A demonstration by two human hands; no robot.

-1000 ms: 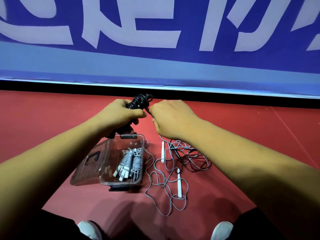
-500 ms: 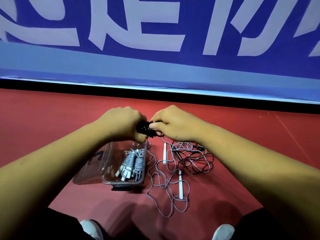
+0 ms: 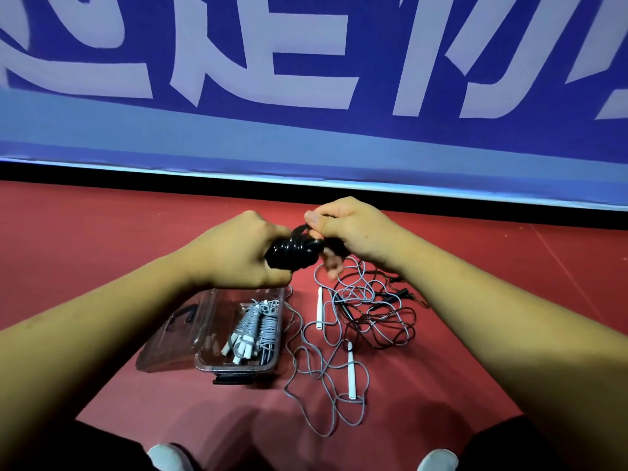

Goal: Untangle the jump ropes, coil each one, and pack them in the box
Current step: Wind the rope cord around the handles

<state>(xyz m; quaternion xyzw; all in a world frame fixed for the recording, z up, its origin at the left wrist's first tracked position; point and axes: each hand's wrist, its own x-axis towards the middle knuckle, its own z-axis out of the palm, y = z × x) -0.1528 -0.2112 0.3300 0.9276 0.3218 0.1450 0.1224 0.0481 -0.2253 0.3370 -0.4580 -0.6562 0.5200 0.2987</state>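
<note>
My left hand [image 3: 238,253] grips a tightly coiled black jump rope [image 3: 292,253] held above the floor. My right hand [image 3: 353,232] pinches a loop of that rope's free end at the top of the coil. Below, a clear plastic box [image 3: 238,367] stands open on the red floor, with grey coiled ropes [image 3: 260,326] and their white handles inside. To its right lies a loose grey rope [image 3: 326,379] with two white handles, tangled with a dark rope [image 3: 380,321].
The box's clear lid [image 3: 170,338] lies flipped open to the left. A blue banner wall [image 3: 306,96] runs across the far side above a black strip. My two white shoes [image 3: 170,458] and dark trouser legs frame the bottom edge.
Both hands have shifted with the black coil, first down and now a little up again. My right hand has lifted a loop of the rope end over the top of the coil.
</note>
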